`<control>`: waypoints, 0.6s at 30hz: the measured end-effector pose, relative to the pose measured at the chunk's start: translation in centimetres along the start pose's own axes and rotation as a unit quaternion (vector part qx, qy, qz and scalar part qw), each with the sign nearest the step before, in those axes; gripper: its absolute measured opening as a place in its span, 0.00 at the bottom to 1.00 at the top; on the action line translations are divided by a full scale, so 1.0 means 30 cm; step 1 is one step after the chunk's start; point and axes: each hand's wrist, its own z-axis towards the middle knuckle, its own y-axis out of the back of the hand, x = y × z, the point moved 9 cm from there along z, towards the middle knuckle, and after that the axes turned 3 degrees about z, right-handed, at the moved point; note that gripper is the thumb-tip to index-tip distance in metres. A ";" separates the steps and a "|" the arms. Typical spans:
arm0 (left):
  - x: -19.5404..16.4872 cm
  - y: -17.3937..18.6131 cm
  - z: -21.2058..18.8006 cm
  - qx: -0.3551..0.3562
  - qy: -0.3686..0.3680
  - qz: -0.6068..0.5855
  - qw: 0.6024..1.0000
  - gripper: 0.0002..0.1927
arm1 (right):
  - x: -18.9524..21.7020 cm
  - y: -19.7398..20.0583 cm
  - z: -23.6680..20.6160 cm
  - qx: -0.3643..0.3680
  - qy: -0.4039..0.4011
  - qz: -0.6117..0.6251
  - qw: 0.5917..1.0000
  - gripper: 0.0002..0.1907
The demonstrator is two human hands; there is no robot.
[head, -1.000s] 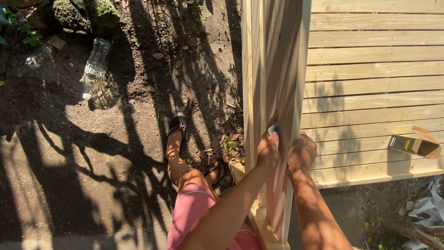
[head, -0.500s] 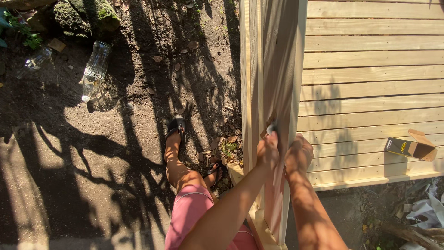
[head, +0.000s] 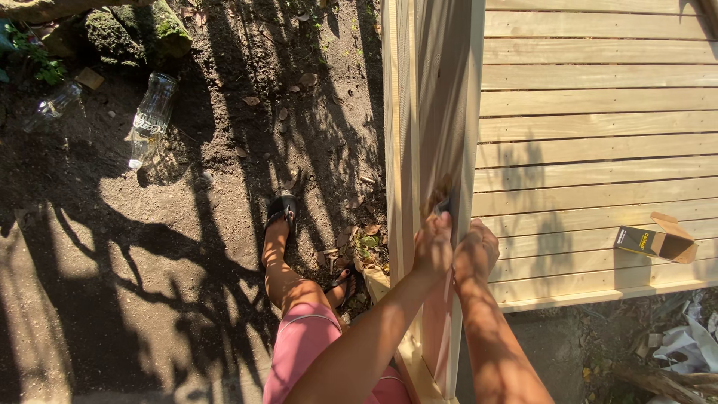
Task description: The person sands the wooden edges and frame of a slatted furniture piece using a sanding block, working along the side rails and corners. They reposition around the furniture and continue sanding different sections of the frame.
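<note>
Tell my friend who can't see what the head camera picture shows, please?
Seen from above, a person's left hand and right hand press against an upright wooden post beside a pale plank deck. A small open cardboard box lies on the deck, and two clear bottles lie on the shadowed dirt.

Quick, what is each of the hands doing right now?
Left hand: pressed against the wooden post, holding a small dark object.
Right hand: closed, gripping the post's edge.

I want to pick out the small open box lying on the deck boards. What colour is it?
The box is black outside with plain brown cardboard flaps, seen in the head view, lying on the pale wooden deck.
</note>
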 end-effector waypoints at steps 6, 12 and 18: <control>-0.056 0.037 -0.016 0.017 -0.063 -0.023 0.998 0.20 | -0.008 -0.008 -0.010 0.012 -0.023 0.015 1.000 0.15; -0.005 0.040 -0.267 0.033 -0.085 -0.027 0.995 0.22 | 0.023 -0.007 -0.020 0.007 -0.021 -0.006 1.000 0.18; -0.163 0.002 0.222 0.021 -0.053 0.048 0.997 0.25 | 0.022 -0.005 -0.021 0.008 -0.015 -0.021 1.000 0.18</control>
